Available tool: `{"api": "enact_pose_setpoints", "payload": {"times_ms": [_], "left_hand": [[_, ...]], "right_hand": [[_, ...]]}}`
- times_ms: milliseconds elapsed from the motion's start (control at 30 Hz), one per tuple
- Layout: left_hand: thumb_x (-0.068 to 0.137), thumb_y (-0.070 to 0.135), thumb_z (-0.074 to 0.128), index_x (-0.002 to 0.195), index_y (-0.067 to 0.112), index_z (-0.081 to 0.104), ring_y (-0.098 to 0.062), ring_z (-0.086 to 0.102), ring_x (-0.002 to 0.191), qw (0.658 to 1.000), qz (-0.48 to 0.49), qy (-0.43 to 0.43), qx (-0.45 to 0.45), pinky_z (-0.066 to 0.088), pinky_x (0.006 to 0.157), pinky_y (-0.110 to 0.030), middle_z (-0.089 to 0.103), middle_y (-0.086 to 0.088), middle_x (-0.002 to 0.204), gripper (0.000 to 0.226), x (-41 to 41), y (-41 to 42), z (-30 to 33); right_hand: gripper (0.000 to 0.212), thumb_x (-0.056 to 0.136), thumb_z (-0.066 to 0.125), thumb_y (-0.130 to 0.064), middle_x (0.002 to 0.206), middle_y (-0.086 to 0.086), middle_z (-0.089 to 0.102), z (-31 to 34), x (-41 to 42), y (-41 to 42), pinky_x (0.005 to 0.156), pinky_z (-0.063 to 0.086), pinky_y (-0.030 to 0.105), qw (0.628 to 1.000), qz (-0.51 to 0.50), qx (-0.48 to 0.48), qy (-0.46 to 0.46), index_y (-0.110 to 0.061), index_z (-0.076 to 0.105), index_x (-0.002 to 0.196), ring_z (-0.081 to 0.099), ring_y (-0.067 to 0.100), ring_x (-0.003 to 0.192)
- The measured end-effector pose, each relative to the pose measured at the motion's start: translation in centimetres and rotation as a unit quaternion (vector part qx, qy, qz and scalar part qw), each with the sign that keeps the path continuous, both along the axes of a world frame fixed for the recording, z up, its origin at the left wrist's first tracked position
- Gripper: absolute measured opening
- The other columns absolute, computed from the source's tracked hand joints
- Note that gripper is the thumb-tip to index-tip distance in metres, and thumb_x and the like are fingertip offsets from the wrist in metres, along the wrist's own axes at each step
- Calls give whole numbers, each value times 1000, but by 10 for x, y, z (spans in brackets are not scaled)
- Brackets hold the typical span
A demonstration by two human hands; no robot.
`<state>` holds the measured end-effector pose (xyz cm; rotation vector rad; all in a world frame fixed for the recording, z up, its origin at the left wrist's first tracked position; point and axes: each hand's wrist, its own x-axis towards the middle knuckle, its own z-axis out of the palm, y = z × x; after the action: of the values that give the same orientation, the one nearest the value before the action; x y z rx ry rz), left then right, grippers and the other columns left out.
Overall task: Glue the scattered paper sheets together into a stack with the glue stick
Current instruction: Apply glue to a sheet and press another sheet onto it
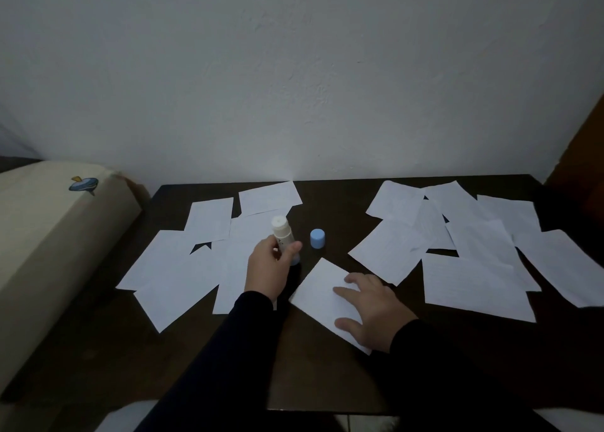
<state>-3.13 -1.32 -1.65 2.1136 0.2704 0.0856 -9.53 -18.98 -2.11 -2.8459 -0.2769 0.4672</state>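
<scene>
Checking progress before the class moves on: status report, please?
Left hand grips uncapped glue stick. Right hand flat on centre sheet. Blue cap stands clear.

No text is legible anywhere (the glue stick (283,235) shows only faint, unreadable marks).

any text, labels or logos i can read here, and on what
No text can be read.
Glue stick, held in the left hand: dark marks on the label, too blurred to read.
Sheets: faint lines, too blurred to read.
Cushion: a small blue picture, no words.
Cap: plain.
</scene>
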Motion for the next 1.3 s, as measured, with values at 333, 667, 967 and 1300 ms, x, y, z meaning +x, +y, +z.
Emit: {"api": "enact_pose_setpoints", "payload": {"times_ms": [333, 667, 967, 1300], "left_hand": [[85, 36, 70, 137, 18, 46, -13, 50, 103, 998, -11, 22, 52, 43, 90, -29, 53, -3, 131, 61, 3, -3, -8], [85, 45, 65, 87, 26, 59, -6, 54, 85, 954, -191, -90, 213, 43, 73, -18, 60, 11, 91, 19, -31, 5, -2], [90, 66, 41, 150, 36, 20, -12, 6, 147, 855, -364, 63, 364, -1, 114, -53, 8, 12, 161, 70, -29, -17, -15], [91, 66, 38, 150, 32, 20, -16, 11, 147, 872, -273, 89, 396, 8, 114, -56, 9, 6, 161, 71, -52, -32, -15]], "right_hand": [[61, 86, 63, -48, 150, -13, 25, 4, 8, -10, 115, 25, 37, 997, 36, 61, 10, -36, 41, 142, 19, 12, 140], [58, 93, 50, -50, 155, -2, 27, 3, 31, -51, 110, 26, 43, 979, -168, -12, -111, -29, 35, 146, 23, 19, 141], [46, 98, 46, -44, 148, -6, 40, -8, 28, -51, 106, 30, 39, 972, -201, -18, -118, -30, 43, 142, 36, 18, 132], [43, 89, 67, -22, 146, -6, 46, -1, 30, -76, 113, 24, 29, 977, -176, 112, -38, -16, 59, 131, 40, 18, 135]]}}
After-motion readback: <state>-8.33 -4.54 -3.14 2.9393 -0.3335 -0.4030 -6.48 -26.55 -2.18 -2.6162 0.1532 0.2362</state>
